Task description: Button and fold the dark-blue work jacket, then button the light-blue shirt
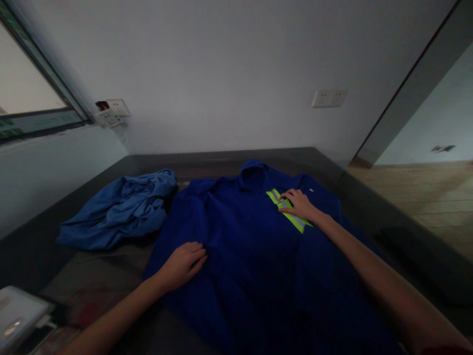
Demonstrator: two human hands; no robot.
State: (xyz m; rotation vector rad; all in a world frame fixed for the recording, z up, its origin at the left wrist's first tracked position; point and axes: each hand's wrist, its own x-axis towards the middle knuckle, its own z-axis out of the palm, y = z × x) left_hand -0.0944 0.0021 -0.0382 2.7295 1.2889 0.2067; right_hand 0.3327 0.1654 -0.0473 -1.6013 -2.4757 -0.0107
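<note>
A dark blue work jacket (244, 236) lies spread on the dark table, its collar towards the wall. A yellow-green strip with a grey band (297, 223) crosses its chest on the right side. My right hand (297, 203) rests on this strip with fingers spread and thumb apart. On the jacket's left part, my left hand (185, 264) is closed, its fingers curled down against the cloth. The fingertips of the left hand are partly hidden.
A crumpled lighter blue garment (118, 209) lies at the left on the dark tabletop (221, 157). A white device (20, 315) sits at the near left corner. Wall sockets (329, 98) are on the back wall, and a dark flat object (424, 261) is at the right.
</note>
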